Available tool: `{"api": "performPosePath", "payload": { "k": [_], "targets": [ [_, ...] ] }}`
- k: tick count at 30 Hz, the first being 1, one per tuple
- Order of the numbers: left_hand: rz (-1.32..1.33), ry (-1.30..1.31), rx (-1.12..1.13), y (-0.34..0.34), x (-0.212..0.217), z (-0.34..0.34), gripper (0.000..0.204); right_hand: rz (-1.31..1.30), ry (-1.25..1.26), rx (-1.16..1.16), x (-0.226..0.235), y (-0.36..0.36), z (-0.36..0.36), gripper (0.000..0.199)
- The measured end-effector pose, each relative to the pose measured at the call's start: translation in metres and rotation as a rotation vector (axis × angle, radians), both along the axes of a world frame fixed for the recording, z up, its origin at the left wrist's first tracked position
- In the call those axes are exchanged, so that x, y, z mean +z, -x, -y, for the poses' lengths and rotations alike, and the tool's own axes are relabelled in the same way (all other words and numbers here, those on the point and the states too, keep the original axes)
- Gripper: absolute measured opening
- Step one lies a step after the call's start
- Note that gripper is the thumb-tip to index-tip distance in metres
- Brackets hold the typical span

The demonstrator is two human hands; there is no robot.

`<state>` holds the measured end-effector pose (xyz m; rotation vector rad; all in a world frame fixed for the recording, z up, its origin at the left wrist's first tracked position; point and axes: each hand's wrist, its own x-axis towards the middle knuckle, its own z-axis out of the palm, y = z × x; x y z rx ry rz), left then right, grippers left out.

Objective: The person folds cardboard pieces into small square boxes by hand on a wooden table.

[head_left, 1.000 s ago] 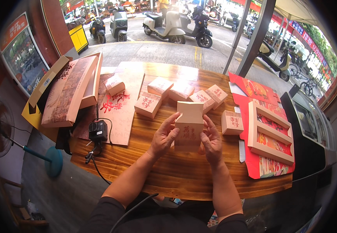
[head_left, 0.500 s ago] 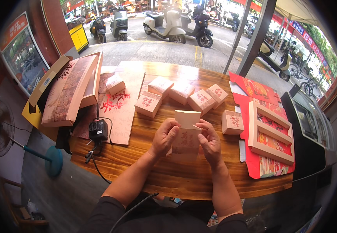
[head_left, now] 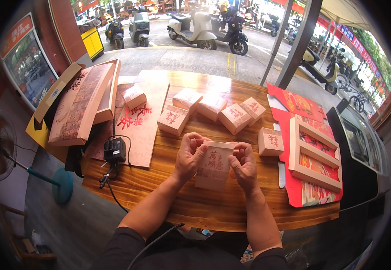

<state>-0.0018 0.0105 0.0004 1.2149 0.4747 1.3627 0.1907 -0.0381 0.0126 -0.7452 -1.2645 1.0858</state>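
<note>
Between my two hands is a small pale pink paper box [head_left: 213,167] with red lettering, held over the near middle of the wooden table. My left hand [head_left: 191,157] grips its upper left edge, thumb on the near face. On the upper right edge, the thumb and fingers of my right hand [head_left: 243,164] are closed in the same way. The box's top edge looks folded over. Beyond my hands stand several small boxes of the same kind, among them one box [head_left: 173,120] at the left, one [head_left: 234,118] in the middle and one [head_left: 270,141] to the right.
Large pink carton [head_left: 82,105] and flat printed board [head_left: 140,130] lie at left, with a small box [head_left: 133,96] on the board. A black adapter [head_left: 114,150] trails a cable. Red packaging [head_left: 296,101] and a divided tray frame [head_left: 314,155] lie right, beside a display case [head_left: 362,139].
The raised flap at the top of the held box has come down between my fingers. The box's lettered face now shows more fully. My hands stay in about the same place.
</note>
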Motion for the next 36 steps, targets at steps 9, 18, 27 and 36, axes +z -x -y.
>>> {"api": "performPosePath", "payload": {
  "k": [9, 18, 27, 36],
  "targets": [
    [-0.081, 0.045, -0.059, 0.005, 0.012, 0.005, 0.026, 0.046, 0.007, -0.014, 0.005, 0.001, 0.001, 0.026],
    [0.006, -0.062, -0.130, 0.004, 0.012, 0.006, 0.024, 0.024, -0.065, -0.053, 0.006, 0.002, 0.003, 0.017],
    [0.056, -0.035, -0.196, 0.005, 0.010, 0.005, 0.026, -0.028, -0.041, -0.035, 0.007, 0.006, 0.005, 0.013],
    [0.066, -0.093, -0.189, 0.003, 0.010, 0.006, 0.036, 0.001, -0.101, -0.095, 0.013, 0.007, 0.006, 0.011]
  ]
}}
